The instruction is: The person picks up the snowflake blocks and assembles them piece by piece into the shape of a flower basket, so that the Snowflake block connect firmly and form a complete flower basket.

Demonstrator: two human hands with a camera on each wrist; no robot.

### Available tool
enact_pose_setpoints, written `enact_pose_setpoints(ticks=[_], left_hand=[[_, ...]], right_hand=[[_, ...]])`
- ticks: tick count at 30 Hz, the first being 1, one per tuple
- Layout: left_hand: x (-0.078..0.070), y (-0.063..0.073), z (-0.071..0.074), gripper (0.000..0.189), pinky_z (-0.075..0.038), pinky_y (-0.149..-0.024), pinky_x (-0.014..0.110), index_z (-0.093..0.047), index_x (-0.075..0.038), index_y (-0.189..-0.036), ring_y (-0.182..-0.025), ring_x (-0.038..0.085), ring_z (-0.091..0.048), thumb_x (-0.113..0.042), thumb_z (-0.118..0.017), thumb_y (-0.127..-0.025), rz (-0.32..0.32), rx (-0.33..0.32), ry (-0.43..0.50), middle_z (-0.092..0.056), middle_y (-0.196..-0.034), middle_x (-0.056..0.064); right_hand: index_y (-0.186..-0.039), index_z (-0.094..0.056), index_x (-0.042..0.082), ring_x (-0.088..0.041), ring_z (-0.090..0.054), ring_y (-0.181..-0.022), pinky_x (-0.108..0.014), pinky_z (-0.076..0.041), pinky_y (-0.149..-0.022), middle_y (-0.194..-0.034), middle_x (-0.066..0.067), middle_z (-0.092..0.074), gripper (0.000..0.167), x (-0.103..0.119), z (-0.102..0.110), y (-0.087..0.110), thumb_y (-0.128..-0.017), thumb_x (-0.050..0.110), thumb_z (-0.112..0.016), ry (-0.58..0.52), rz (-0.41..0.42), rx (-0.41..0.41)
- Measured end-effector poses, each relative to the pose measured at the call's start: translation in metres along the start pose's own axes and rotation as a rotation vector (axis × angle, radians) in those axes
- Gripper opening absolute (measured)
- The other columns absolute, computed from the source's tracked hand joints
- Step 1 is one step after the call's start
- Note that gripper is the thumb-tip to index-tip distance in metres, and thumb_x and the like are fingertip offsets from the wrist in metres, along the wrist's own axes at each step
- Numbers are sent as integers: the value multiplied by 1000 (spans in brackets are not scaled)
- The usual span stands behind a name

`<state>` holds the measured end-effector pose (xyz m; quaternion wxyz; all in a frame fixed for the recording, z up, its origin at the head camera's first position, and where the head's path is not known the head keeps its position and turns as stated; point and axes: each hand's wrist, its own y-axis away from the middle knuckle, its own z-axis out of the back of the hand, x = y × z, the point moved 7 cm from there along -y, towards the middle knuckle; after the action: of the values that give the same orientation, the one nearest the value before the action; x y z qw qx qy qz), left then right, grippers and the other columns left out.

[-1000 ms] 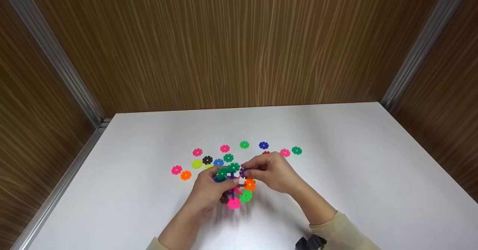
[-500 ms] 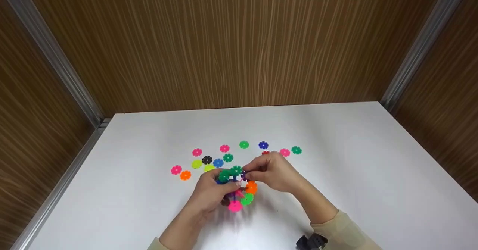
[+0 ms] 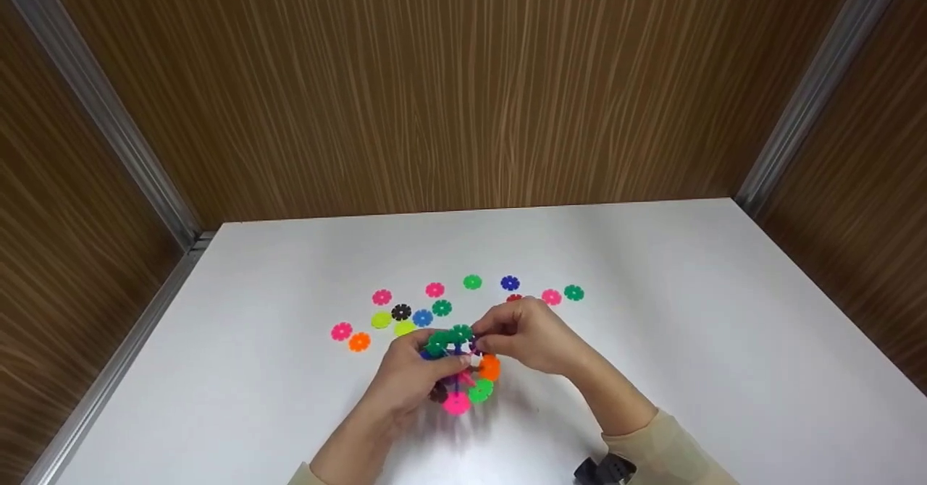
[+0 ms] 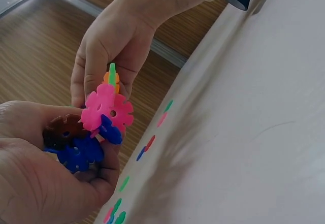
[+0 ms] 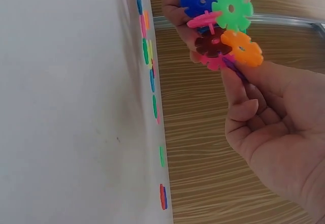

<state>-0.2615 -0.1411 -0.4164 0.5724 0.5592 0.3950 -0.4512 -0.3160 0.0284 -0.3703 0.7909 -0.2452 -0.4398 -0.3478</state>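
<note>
Left hand (image 3: pixel 407 378) grips the disc assembly (image 5: pixel 212 42), now slightly farther from the counter's far edge (image 3: pixel 478 213), while the right hand (image 3: pixel 534 337) keeps pinching the purple disc (image 5: pixel 235 70) against it, joint apparently unfinished.

No text, label, brand, number or sign can be read in any of the three views. No lettering can be made out on the colourful notched discs (image 3: pixel 457 403), the white table (image 3: pixel 652 289), the wood-grain wall (image 3: pixel 463 87) or the small black device (image 3: pixel 613 468) at the right sleeve (image 3: pixel 663 447).
</note>
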Motion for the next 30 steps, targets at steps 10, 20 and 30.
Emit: enact_pose_setpoints(ticks=[10, 20, 30], left_hand=[[-4, 2, -7, 51, -63, -86, 36, -64, -1, -133, -100, 27, -71, -15, -86, -89, -19, 88, 20, -70, -117, 14], [-5, 0, 0, 37, -61, -79, 31, -64, 9, -119, -95, 28, -64, -6, -77, -88, -44, 69, 28, -67, -113, 18], [-10, 2, 1, 43, -59, -99, 42, -67, -3, -138, -108, 28, -68, -15, -77, -97, -84, 70, -17, -69, -125, 15]], right_hand=[[-121, -79, 18, -21, -66, -98, -30, -58, -82, -109, 3, -74, 22, 1, -6, -1, -99, 23, -77, 1, 63, 38], [-108, -79, 5, -27, -70, -88, -28, -62, -81, -97, -7, -72, 14, -3, -6, -3, -99, 14, -77, -137, 35, 18], [-111, -79, 9, -26, -67, -86, -28, -61, -78, -99, -6, -72, 15, -6, -1, -3, -98, 16, -78, -120, 42, -45]])
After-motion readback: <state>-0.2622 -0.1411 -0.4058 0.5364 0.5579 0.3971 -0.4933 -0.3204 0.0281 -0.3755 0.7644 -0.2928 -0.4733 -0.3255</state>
